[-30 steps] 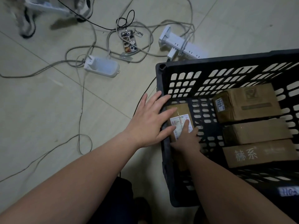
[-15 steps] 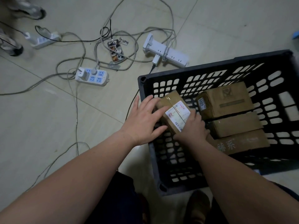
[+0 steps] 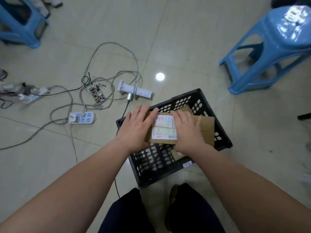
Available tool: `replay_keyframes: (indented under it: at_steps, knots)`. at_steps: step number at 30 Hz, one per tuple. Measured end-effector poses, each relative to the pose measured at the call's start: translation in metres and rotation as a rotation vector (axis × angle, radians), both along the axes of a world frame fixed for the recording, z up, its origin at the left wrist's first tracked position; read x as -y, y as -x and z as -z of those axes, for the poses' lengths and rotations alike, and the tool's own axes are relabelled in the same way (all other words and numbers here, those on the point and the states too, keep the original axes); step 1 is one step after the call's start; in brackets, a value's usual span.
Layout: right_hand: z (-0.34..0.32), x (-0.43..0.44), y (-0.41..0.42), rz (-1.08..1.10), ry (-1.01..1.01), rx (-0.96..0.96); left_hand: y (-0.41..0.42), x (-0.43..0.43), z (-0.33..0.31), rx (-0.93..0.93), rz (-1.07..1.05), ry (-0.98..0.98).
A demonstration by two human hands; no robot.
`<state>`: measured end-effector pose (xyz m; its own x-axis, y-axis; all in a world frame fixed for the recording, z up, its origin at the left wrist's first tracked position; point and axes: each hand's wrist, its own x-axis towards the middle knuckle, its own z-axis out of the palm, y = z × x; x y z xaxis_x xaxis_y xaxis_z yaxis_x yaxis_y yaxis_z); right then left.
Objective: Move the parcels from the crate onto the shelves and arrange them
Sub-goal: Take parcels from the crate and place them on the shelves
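Your left hand (image 3: 136,126) and right hand (image 3: 186,130) lie flat, squeezing the parcel (image 3: 164,126); slacken and it may drop.

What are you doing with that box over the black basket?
A person is holding a cardboard parcel just over the black crate on the floor. The left hand lies on its left end and the right hand on its top, fingers fairly straight. Its white label with red writing faces up. Another parcel shows in the crate below. No shelf is in view.
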<state>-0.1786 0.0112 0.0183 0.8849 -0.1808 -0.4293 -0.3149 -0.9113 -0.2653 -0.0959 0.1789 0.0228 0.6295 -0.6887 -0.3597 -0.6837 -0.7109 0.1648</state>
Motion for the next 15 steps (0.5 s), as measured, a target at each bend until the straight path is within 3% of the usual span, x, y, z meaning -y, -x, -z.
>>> replay_keyframes:
  at_steps: [10, 15]
  knots:
    - [-0.170, 0.059, 0.045, 0.008, 0.077, 0.055, 0.048, 0.057, -0.154, -0.072, -0.038, 0.235]
    - [-0.220, 0.082, 0.063, 0.217, 0.058, 0.215, 0.071, 0.074, -0.200, -0.088, -0.222, 0.321]
